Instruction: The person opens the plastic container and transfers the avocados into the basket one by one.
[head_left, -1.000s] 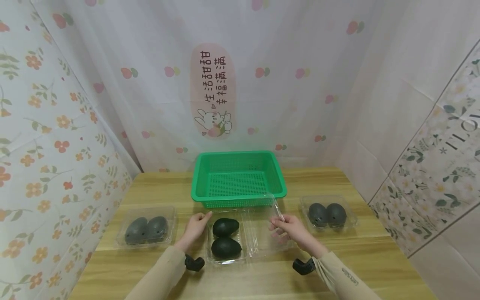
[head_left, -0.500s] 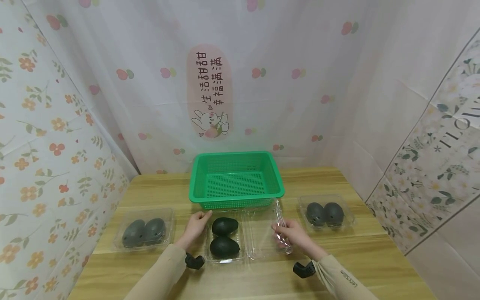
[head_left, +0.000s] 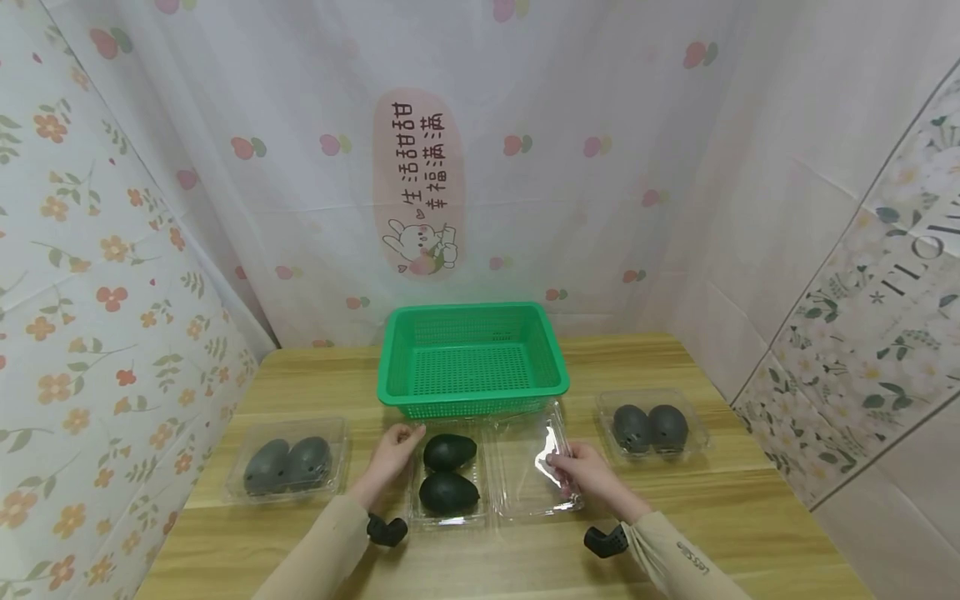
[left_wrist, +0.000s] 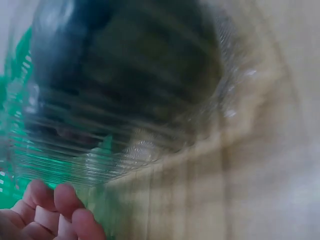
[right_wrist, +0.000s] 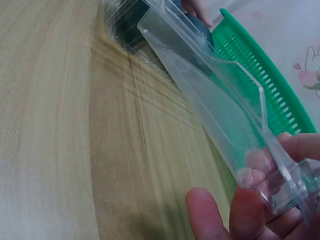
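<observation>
A clear plastic clamshell box [head_left: 486, 500] lies with its lid spread open to the right. Two dark green avocados [head_left: 449, 493] sit in its left half. My right hand [head_left: 592, 473] grips the lid [head_left: 521, 467] at its outer right edge; the right wrist view shows the fingers [right_wrist: 246, 210] around the clear rim. Beside the box's left side is my left hand [head_left: 392, 454], its thumb close to the back left corner. In the left wrist view its fingertips [left_wrist: 67, 197] are loosely bent right at the ridged plastic wall, with a blurred avocado [left_wrist: 125, 65] behind it.
A green perforated basket [head_left: 555, 390] stands behind the box, in front of a printed curtain. Closed clear boxes with two avocados each lie at left [head_left: 288, 465] and right [head_left: 651, 427] on the wooden table [head_left: 615, 358]. Curtains border both sides.
My right hand has brought the lid down, from raised to nearly flat on the right. The left hand stays by the box's left edge, its fingers slightly more bent.
</observation>
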